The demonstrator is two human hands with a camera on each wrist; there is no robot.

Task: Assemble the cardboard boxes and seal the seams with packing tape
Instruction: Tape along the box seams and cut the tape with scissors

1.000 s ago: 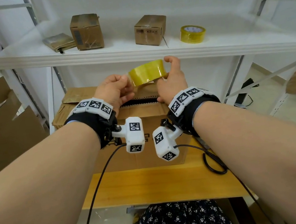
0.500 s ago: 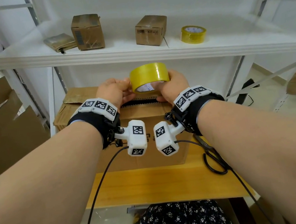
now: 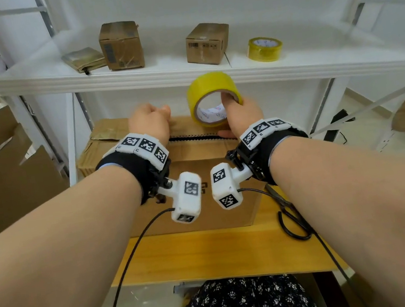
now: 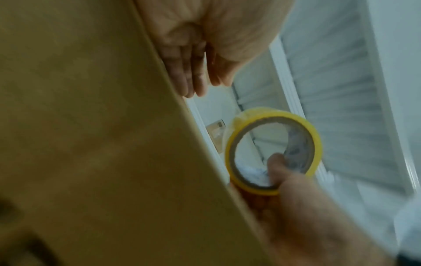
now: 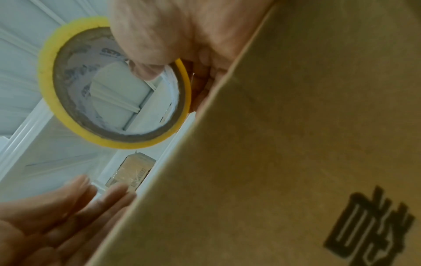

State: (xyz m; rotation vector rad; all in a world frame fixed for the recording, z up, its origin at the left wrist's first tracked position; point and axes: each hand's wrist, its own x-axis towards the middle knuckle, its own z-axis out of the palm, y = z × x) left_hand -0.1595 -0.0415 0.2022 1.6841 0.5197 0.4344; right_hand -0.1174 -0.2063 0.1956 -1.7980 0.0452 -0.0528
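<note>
Yellow tape (image 3: 213, 92) gripped by right hand (image 3: 241, 115), thumb through core, above box (image 3: 195, 181) top seam. Left hand (image 3: 150, 123) released, fingers straight, at tape's 9 o'clock, nearer the seam. Seam untaped, runs 9–3.

A brown cardboard box (image 3: 193, 170) stands upright on the table, its top flaps nearly closed with a dark gap along the seam. At its 12 o'clock edge, a yellow tape roll (image 3: 213, 95) stands on edge, core facing the viewer.
</note>
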